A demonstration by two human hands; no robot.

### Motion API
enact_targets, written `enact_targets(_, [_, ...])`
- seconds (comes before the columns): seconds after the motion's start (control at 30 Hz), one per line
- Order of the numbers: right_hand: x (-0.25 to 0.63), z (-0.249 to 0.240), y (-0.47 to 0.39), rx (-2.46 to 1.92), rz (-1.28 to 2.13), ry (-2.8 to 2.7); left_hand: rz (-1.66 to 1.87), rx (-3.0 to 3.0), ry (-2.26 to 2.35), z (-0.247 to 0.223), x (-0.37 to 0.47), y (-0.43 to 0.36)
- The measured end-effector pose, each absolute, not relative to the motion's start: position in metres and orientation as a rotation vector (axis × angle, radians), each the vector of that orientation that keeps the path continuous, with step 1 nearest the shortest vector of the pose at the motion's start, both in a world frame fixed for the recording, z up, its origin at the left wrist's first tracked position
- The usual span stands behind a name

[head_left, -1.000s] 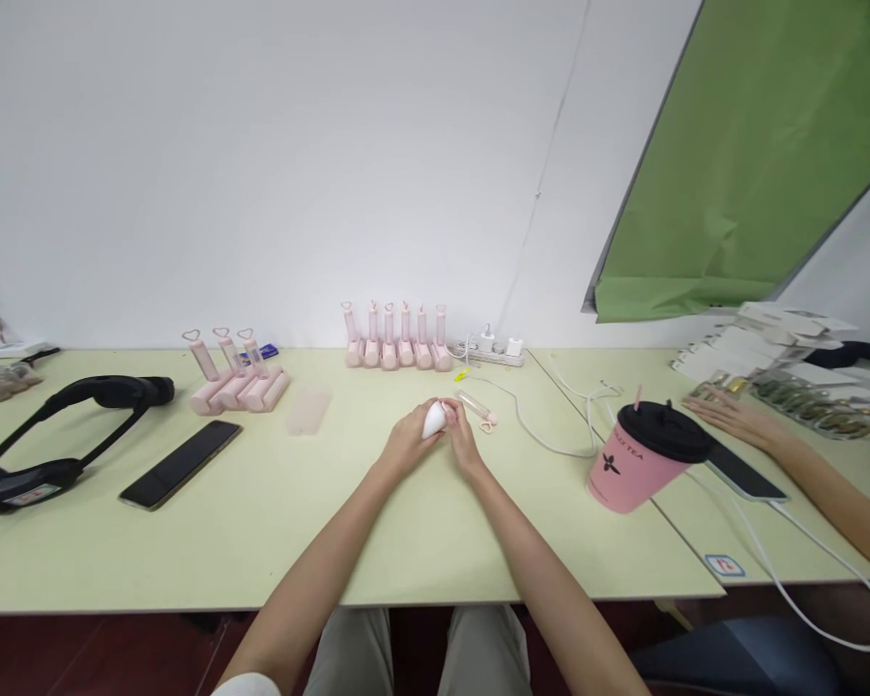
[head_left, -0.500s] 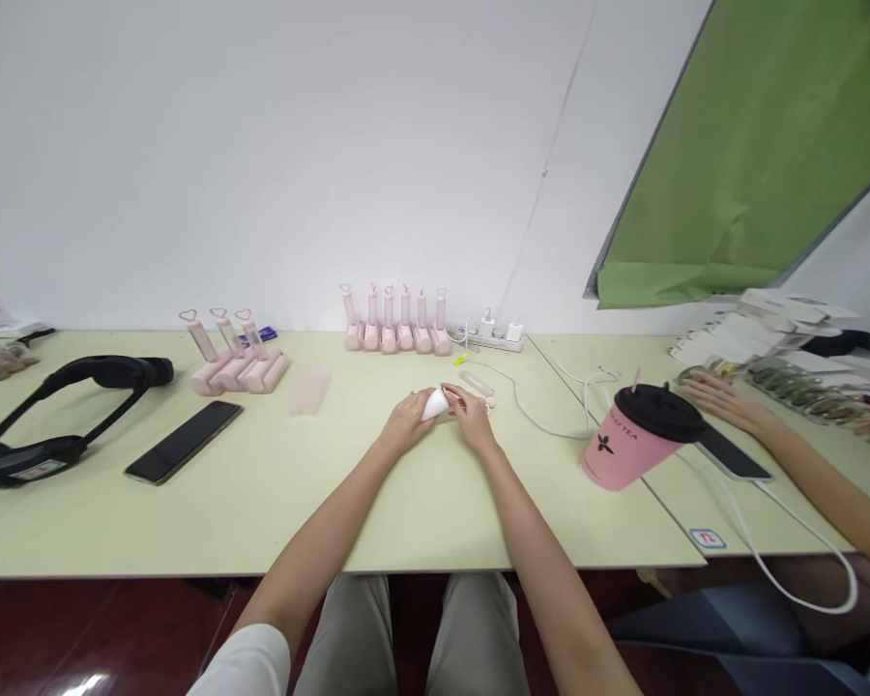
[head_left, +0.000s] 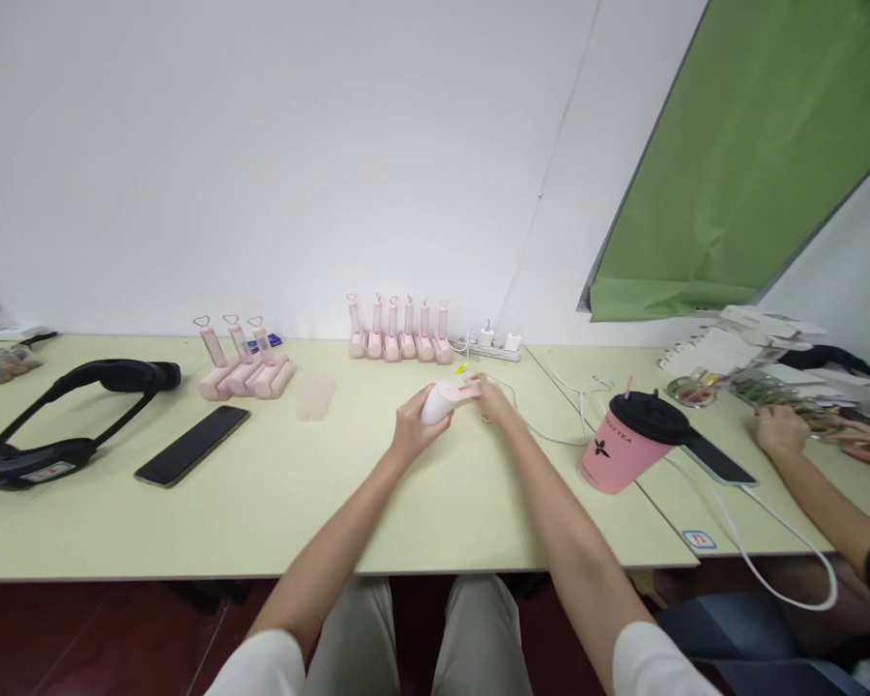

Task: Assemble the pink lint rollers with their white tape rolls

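My left hand (head_left: 415,425) is wrapped around a rounded white device with a pink top (head_left: 442,402), just above the table. A narrow pink piece (head_left: 468,391) spans from this device to my right hand (head_left: 490,398), whose fingers close on its far end. My right hand is slightly blurred, and I cannot tell whether the piece is fixed to the device. Farther back, several pink devices with upright clear tubes (head_left: 400,346) stand in a row by the wall. Another group of such pink devices (head_left: 247,375) stands to the left, with looped tops.
On the left are a black phone (head_left: 192,446), a black headband (head_left: 79,454) and a thin pale pink sheet (head_left: 314,397). To the right stand a pink cup (head_left: 620,454), a power strip (head_left: 494,352) with white cables and another phone (head_left: 721,459). A co-worker's hand (head_left: 781,427) is beyond.
My right hand has moved right and away from me, and the pink piece now shows between it and the device. My left hand has turned the device, showing its pink top.
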State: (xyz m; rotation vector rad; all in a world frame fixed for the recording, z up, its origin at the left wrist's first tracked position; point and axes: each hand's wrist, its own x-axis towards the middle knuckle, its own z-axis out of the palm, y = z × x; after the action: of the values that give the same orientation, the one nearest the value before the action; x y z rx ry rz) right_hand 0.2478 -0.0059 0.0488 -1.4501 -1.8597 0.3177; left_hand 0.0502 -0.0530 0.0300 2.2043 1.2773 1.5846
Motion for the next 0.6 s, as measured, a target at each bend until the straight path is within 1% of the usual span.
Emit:
enact_targets(0.1, [0.267,0.057,0.006,-1.527,0.332,-1.875,1.726,2.038,1.405,0.034,0.038,-0.052])
enact_targets(0.2, [0.259,0.061,0.015,-1.533,0.319,-2.022,1.744,1.837,1.725,0.029,0.023,-0.037])
enact_targets(0.33, [0.227,0.053,0.019,-1.752,0.106,-2.047,1.437,1.93,1.92,0.014,0.009,-0.023])
enact_targets(0.43, [0.214,0.043,0.015,-1.855,0.088,-1.993,1.286,2.009,1.983,0.003,0.004,-0.021])
enact_targets(0.53, [0.208,0.034,0.007,-1.799,0.007,-1.922,1.205,2.089,1.965,-0.002,0.005,-0.018])
enact_targets(0.6, [0.203,0.028,-0.001,-1.621,0.024,-1.908,1.151,2.22,1.863,-0.003,0.008,-0.017])
